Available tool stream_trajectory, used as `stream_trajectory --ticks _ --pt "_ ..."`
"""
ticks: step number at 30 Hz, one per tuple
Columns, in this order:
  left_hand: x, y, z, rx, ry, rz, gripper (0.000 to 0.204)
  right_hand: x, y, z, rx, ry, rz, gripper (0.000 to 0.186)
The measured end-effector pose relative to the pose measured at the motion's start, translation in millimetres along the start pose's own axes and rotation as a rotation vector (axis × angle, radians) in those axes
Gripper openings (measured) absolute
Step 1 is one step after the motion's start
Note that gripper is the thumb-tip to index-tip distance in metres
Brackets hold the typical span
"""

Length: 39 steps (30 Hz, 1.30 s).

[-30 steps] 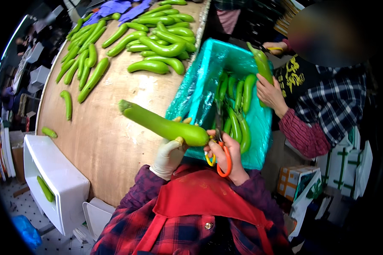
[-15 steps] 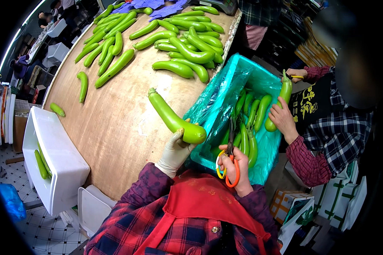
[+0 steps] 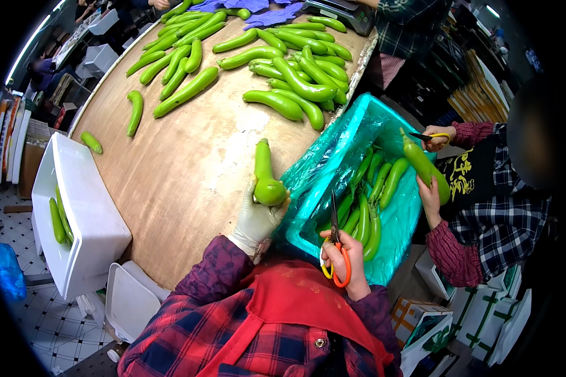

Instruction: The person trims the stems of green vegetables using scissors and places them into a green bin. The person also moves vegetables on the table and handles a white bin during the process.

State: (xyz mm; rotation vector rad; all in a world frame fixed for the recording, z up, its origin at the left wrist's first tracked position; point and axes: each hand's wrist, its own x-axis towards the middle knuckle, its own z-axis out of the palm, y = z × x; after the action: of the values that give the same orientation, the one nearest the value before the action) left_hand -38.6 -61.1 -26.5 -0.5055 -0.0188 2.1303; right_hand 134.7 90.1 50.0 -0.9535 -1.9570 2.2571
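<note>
Left hand (image 3: pixel 253 221) grips elongated green eggplant (image 3: pixel 266 178) beside teal film-lined crate (image 3: pixel 395 234); right hand (image 3: pixel 354 256) clasps orange-and-yellow-handled metal scissors (image 3: pixel 335 227) at crate's near end.

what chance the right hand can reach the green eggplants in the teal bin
Probably yes: the right hand is close to those eggplants with nothing evident between, though the scissors it holds may hamper grasping.

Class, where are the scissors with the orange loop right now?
In the head view, the scissors are right of centre, held in the person's right hand, over the near end of the teal crate.
</note>
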Motion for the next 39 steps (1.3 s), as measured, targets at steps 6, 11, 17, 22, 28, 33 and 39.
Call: stream_trajectory --ticks 6,11,17,22,28,33,39 --pt "0.8 3.3 1.4 -0.105 -0.065 -0.086 0.069 -0.8 -1.0 1.9 0.003 0.005 0.022 0.019" --pt "1.8 4.8 4.5 -0.125 -0.115 -0.111 0.07 0.3 2.2 1.8 -0.008 -0.01 0.007 0.019" --pt "2.4 10.2 4.2 -0.24 -0.106 -0.159 0.074 1.1 5.6 1.4 0.003 -0.013 0.007 0.02" --pt "13.3 16.6 -7.1 -0.072 -0.117 -0.16 0.072 -2.8 16.0 -5.8 -0.023 0.003 -0.018 0.019" --pt "52.6 60.2 39.0 0.479 0.068 0.263 0.055 -20.4 37.9 -17.9 0.006 0.052 0.049 0.019" --pt "162.7 227.8 91.9 1.113 -0.212 0.674 0.053 -36.1 49.8 -29.6 0.015 0.121 0.057 0.023" --pt "172.8 164.3 155.0 1.088 -0.088 0.575 0.053 -58.9 63.8 -57.0 0.113 0.267 0.105 0.021"
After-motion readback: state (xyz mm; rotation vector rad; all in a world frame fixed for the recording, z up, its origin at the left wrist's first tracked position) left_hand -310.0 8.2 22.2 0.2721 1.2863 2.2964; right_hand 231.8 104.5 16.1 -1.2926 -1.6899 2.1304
